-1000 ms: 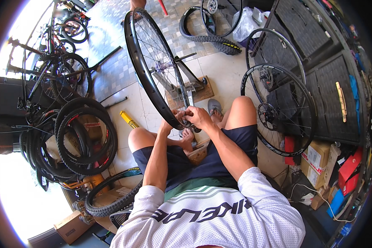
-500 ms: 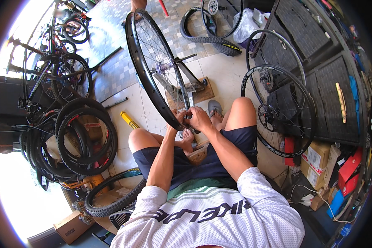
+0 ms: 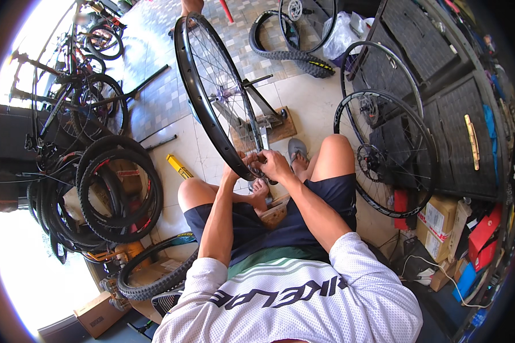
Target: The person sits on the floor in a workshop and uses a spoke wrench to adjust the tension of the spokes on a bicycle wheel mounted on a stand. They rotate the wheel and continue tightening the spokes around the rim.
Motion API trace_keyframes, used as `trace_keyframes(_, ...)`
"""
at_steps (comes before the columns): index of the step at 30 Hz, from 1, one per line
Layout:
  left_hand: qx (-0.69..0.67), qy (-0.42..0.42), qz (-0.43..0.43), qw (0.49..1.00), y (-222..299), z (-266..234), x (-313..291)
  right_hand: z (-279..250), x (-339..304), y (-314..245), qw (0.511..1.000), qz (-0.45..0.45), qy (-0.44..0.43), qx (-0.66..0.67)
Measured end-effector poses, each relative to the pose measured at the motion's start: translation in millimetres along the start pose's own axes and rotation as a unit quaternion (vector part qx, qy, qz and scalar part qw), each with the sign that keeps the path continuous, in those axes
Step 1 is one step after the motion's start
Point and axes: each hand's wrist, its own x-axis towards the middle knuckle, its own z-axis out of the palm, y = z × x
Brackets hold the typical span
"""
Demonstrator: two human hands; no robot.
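Observation:
A black bicycle wheel (image 3: pixel 206 126) with thin spokes stands upright in front of me, held in a truing stand (image 3: pixel 258 103) on a wooden base (image 3: pixel 286 127). At the wheel's near end, my left hand (image 3: pixel 234 166) is closed on the rim and spokes from the left, its fingers partly hidden by the rim. Opposite it, my right hand (image 3: pixel 274 166) has its fingers pinched together at the rim's right side. Something small and dark shows at those fingertips, too small to name. Both hands nearly meet there.
Tires (image 3: pixel 120 194) hang on the left near several bicycles (image 3: pixel 97 103). Two wheels (image 3: pixel 386 151) lean on dark drawers (image 3: pixel 460 137) at right. A yellow box (image 3: pixel 179 166) lies by my left knee. A loose tire (image 3: pixel 297 55) lies beyond the stand.
My hands have shifted very slightly at the rim, with the right fingers a little lower. The wheel looks the same.

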Motion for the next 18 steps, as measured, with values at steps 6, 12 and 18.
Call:
trace_keyframes(6, 0.084, 0.042, 0.106, 0.990, -2, 11, 9, -1, 1, -5, 0.994, -0.039, 0.062, -0.080)
trace_keyframes(12, -0.127, 0.062, -0.020, 0.990, 29, 12, -12, -8, 2, -1, 0.990, 0.075, -0.094, 0.067)
trace_keyframes(18, -0.192, 0.084, -0.032, 0.977, 27, 0, -8, -3, 5, 13, 0.930, 0.141, -0.174, 0.292)
